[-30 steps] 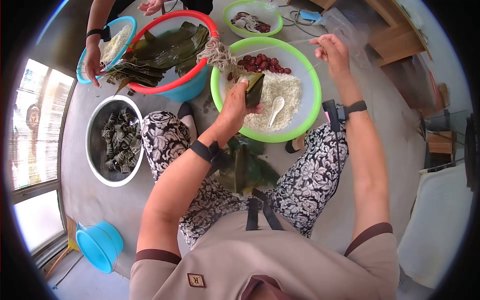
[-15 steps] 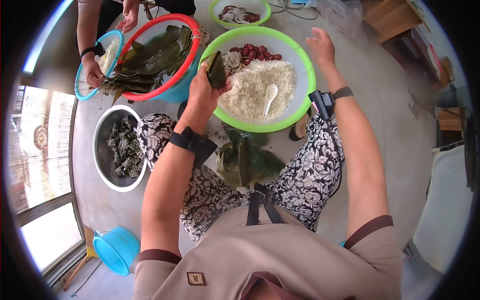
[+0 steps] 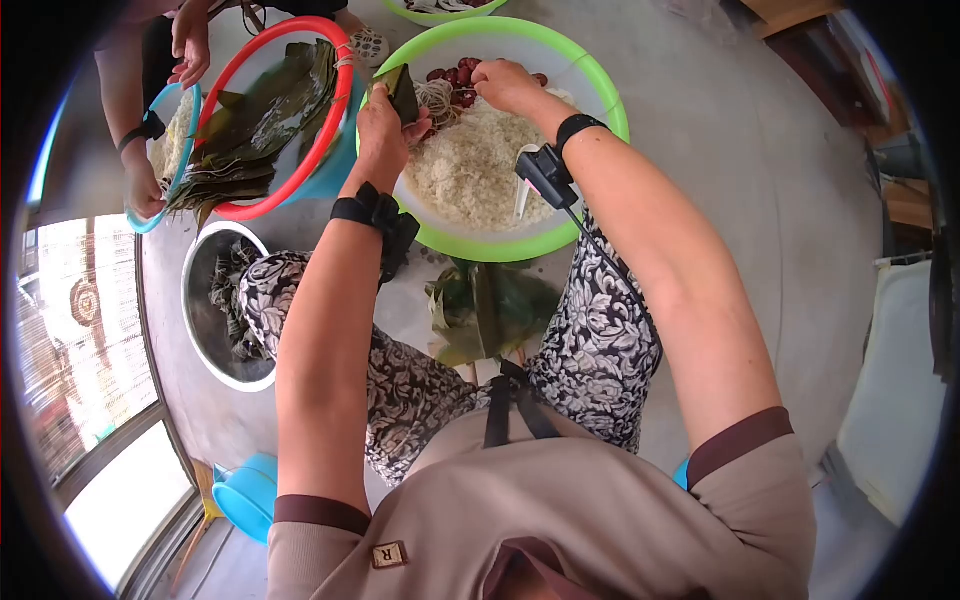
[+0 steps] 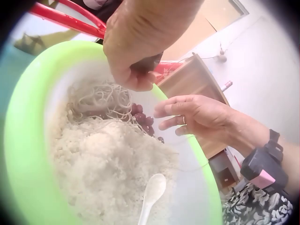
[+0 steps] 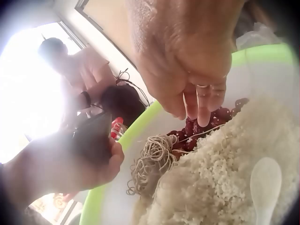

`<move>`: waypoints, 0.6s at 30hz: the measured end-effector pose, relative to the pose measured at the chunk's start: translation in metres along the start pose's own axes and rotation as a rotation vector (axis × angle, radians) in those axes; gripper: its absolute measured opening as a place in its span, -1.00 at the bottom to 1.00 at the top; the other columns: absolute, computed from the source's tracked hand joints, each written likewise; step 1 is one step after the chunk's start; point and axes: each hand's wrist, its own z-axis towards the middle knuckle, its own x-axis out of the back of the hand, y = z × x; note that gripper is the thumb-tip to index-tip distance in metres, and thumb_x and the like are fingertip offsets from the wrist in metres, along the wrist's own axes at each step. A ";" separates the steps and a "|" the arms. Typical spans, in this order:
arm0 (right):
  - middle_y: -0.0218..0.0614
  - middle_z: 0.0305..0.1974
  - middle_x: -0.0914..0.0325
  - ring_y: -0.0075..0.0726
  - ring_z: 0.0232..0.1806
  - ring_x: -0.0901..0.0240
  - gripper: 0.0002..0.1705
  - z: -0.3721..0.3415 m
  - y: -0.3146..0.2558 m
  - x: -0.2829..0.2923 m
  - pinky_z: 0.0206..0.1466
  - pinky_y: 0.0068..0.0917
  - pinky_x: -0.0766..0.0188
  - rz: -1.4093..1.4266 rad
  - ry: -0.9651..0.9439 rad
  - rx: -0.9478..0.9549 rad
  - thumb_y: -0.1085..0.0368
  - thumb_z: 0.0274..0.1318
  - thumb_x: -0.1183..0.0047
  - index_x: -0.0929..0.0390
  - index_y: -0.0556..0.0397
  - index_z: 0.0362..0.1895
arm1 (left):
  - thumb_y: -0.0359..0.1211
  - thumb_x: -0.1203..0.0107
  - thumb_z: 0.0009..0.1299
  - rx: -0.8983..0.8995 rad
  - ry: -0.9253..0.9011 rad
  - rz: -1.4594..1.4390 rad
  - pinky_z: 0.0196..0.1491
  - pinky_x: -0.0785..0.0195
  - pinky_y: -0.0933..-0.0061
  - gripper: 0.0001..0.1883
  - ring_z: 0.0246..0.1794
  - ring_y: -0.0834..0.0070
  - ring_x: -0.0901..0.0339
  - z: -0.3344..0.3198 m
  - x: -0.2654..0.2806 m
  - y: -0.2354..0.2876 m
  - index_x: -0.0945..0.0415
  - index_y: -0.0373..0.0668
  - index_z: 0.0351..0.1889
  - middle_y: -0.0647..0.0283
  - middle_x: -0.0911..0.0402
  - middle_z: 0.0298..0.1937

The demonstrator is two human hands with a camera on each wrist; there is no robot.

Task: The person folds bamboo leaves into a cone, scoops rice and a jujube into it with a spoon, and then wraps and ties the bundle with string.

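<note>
My left hand [image 3: 383, 135] grips a dark green leaf-wrapped bundle [image 3: 403, 96] over the left rim of the green-edged basin [image 3: 500, 246]. In the right wrist view the bundle [image 5: 96, 136] appears blurred. Over the red dates [image 5: 192, 129] hangs my right hand [image 5: 187, 61], fingers extended downward and slightly bent; its fingertips are close to them, contact unclear. The left wrist view shows this right hand [image 4: 206, 117] with fingers spread. A tangle of pale string [image 5: 152, 159] lies beside the dates, against the heap of white rice [image 3: 465, 175]. A white spoon [image 5: 265, 187] rests on the rice.
Left of the basin, a red-rimmed tub [image 3: 335, 120] holds long leaves [image 3: 260, 125]; another person's hand [image 3: 145, 190] is beside them. A metal bowl [image 3: 200, 340] with wrapped bundles stands lower left. More leaves [image 3: 485, 310] lie between my knees.
My right hand has come from beyond the basin's right side, where it pulled a string, inward to the dates. My left hand has moved left with the bundle.
</note>
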 end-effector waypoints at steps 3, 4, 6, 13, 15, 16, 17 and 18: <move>-0.23 -0.12 -0.62 -0.07 -0.02 -0.52 -0.75 0.003 -0.003 -0.007 0.00 -0.19 -0.42 -0.094 -0.083 -0.098 0.21 0.07 -0.09 -0.60 -0.10 -0.13 | -0.06 0.26 0.57 -0.016 0.021 0.064 -0.43 -0.60 0.32 -0.54 -0.40 0.25 -0.61 0.011 -0.002 -0.006 -0.34 -0.29 0.11 0.10 -0.53 -0.20; -0.23 -0.13 -0.62 -0.07 -0.01 -0.52 -0.77 0.002 -0.004 -0.009 0.00 -0.18 -0.42 -0.122 -0.076 -0.117 0.21 0.07 -0.08 -0.60 -0.11 -0.15 | -0.06 0.26 0.57 -0.052 -0.026 0.132 -0.42 -0.61 0.33 -0.53 -0.40 0.26 -0.60 0.011 -0.003 -0.011 -0.34 -0.30 0.11 0.09 -0.54 -0.18; -0.23 -0.14 -0.62 -0.07 -0.01 -0.51 -0.78 -0.001 -0.006 -0.008 0.00 -0.17 -0.42 -0.152 -0.065 -0.137 0.21 0.07 -0.07 -0.60 -0.11 -0.17 | -0.12 0.24 0.54 -0.122 -0.074 0.192 -0.49 -0.55 0.45 -0.55 -0.53 0.38 -0.56 0.012 -0.007 -0.017 -0.37 -0.34 0.07 0.12 -0.54 -0.19; -0.28 -0.21 -0.64 -0.14 -0.09 -0.56 -0.77 0.002 0.001 -0.009 -0.05 -0.21 -0.45 -0.065 0.001 0.013 0.25 0.03 -0.14 -0.59 -0.06 -0.17 | -0.11 0.26 0.55 -0.107 -0.076 0.109 -0.47 -0.54 0.41 -0.55 -0.52 0.34 -0.56 0.014 0.003 -0.011 -0.35 -0.33 0.07 0.11 -0.55 -0.21; -0.29 -0.23 -0.65 -0.19 -0.12 -0.57 -0.76 0.006 0.006 -0.019 -0.06 -0.24 -0.46 0.032 0.079 0.084 0.27 0.01 -0.17 -0.59 -0.04 -0.16 | -0.10 0.31 0.56 0.010 -0.114 -0.038 -0.45 -0.52 0.38 -0.55 -0.48 0.30 -0.57 0.006 0.001 0.007 -0.34 -0.32 0.08 0.09 -0.55 -0.20; -0.30 -0.26 -0.65 -0.23 -0.15 -0.57 -0.73 0.009 0.005 -0.025 -0.08 -0.28 -0.46 0.104 0.054 0.129 0.29 0.00 -0.19 -0.58 -0.02 -0.15 | -0.11 0.35 0.58 0.018 -0.141 -0.030 -0.44 -0.50 0.38 -0.55 -0.44 0.27 -0.58 0.000 0.002 0.015 -0.34 -0.30 0.10 0.09 -0.56 -0.19; -0.30 -0.29 -0.66 -0.27 -0.18 -0.58 -0.71 0.010 0.001 -0.025 -0.09 -0.32 -0.46 0.177 0.027 0.176 0.31 -0.02 -0.20 -0.58 -0.01 -0.13 | -0.11 0.35 0.58 0.011 -0.137 -0.027 -0.44 -0.50 0.38 -0.55 -0.44 0.27 -0.58 -0.007 0.001 0.026 -0.34 -0.30 0.10 0.09 -0.56 -0.19; -0.30 -0.29 -0.66 -0.27 -0.18 -0.58 -0.71 0.009 -0.003 -0.025 -0.09 -0.32 -0.46 0.180 0.028 0.183 0.31 -0.02 -0.20 -0.58 -0.01 -0.13 | -0.12 0.33 0.59 -0.011 -0.167 -0.055 -0.38 -0.49 0.34 -0.57 -0.37 0.21 -0.59 -0.012 0.002 0.036 -0.33 -0.28 0.12 0.05 -0.56 -0.17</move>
